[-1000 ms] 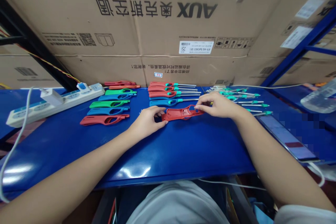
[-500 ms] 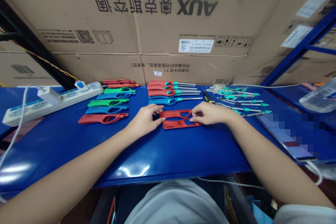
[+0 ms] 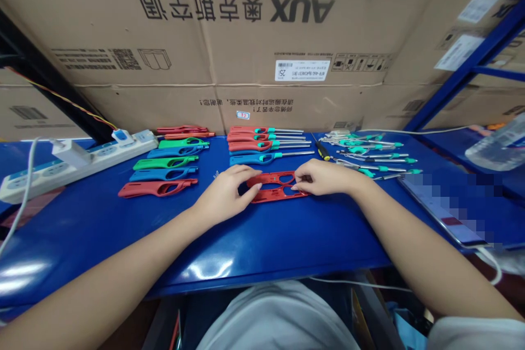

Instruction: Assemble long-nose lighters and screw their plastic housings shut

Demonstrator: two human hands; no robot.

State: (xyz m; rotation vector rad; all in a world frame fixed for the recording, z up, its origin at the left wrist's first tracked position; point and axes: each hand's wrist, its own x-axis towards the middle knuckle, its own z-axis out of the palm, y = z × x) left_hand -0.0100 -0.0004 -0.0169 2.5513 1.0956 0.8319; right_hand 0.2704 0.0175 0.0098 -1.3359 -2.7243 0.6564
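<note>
Two red plastic shell halves, an upper one (image 3: 273, 178) and a lower one (image 3: 273, 194), lie side by side on the blue table (image 3: 262, 251), their hollow sides up. At their left ends is my left hand (image 3: 225, 191), its thumb and fingers apart around the ends and touching them. My right hand (image 3: 322, 177) pinches the right ends of the red shells, fingertips pressed together near the loop openings. Behind them lie assembled lighters (image 3: 250, 146) with metal rods, red and blue.
At left are several coloured shells (image 3: 158, 188) and a white power strip (image 3: 102, 156). Metal rods with teal parts (image 3: 381, 168), a screwdriver (image 3: 322, 150) and a phone (image 3: 445, 213) lie at right. A cardboard box (image 3: 246, 38) stands behind.
My left hand has shifted slightly over the left ends of the red shells, its thumb now overlapping the lower one. The whole view has moved a little.
</note>
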